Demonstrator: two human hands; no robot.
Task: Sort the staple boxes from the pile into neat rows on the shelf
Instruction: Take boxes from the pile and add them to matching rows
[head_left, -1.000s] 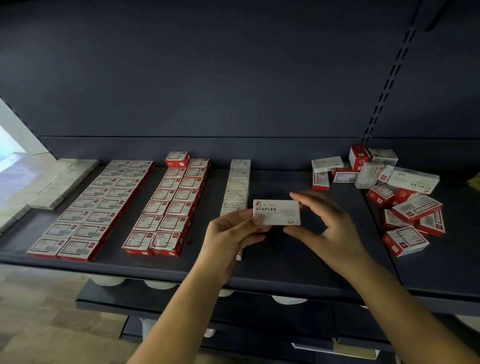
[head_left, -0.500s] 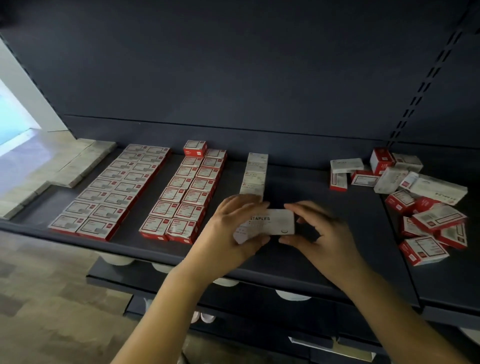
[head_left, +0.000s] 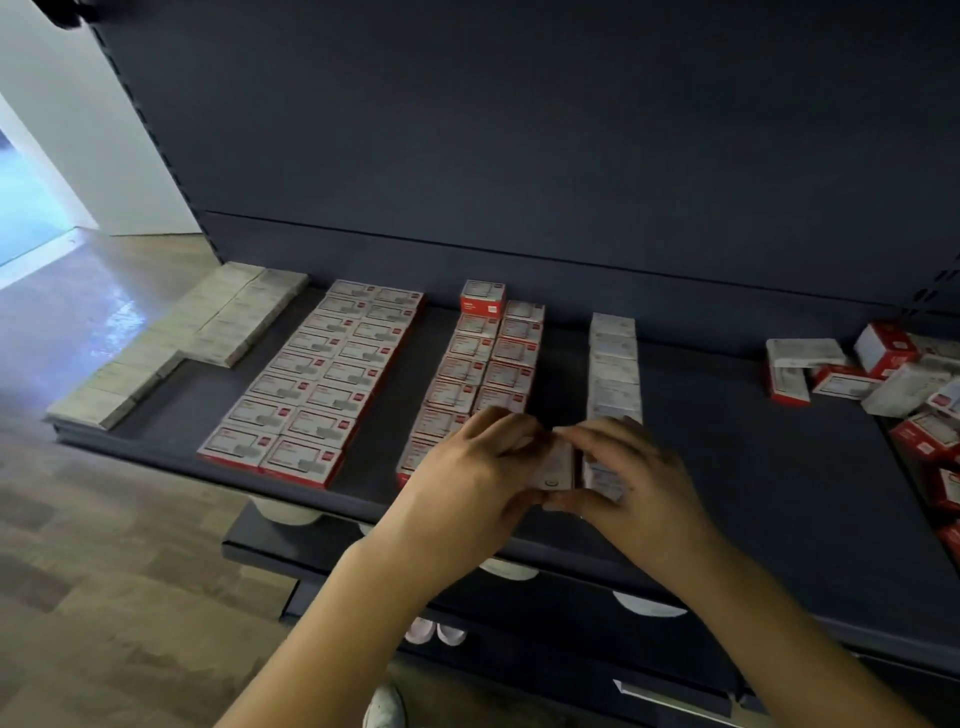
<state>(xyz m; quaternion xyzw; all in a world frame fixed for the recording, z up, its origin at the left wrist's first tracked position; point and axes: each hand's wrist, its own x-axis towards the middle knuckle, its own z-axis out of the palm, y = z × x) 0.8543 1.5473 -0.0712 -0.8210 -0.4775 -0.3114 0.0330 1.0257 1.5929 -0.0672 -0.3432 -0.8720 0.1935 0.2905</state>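
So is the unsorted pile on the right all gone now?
No, loose boxes lie jumbled at the right end of the shelf, beyond the hands.

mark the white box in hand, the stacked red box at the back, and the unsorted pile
white box (head_left: 556, 467): head view, its visible face between the hands
stacked red box (head_left: 482, 297): head view, top face
pile (head_left: 883, 349): head view, upright red box at its back

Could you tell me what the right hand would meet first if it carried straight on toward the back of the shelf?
Probably the white row of staple boxes, which runs back directly beyond the right hand; depth is unclear.
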